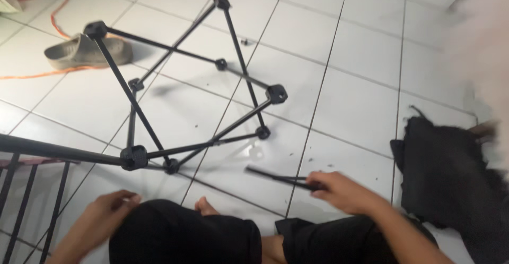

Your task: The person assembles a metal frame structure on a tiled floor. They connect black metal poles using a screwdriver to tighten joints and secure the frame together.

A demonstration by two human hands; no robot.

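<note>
A black folding frame of thin rods and plastic joints (pixel 175 83) stands on the white tiled floor in front of me. My right hand (pixel 339 189) grips the end of a loose black rod (pixel 273 175) that lies low over the tiles, pointing left toward the frame. My left hand (pixel 103 213) rests by my left knee, fingers loosely curled, holding nothing that I can see. My legs in black shorts fill the bottom of the view, with a bare foot (pixel 204 206) between them.
A black fabric piece (pixel 450 179) lies on the floor at the right. A grey shoe (pixel 85 52) and an orange cable (pixel 37 74) lie at the far left. A black metal rail (pixel 32 152) crosses the lower left.
</note>
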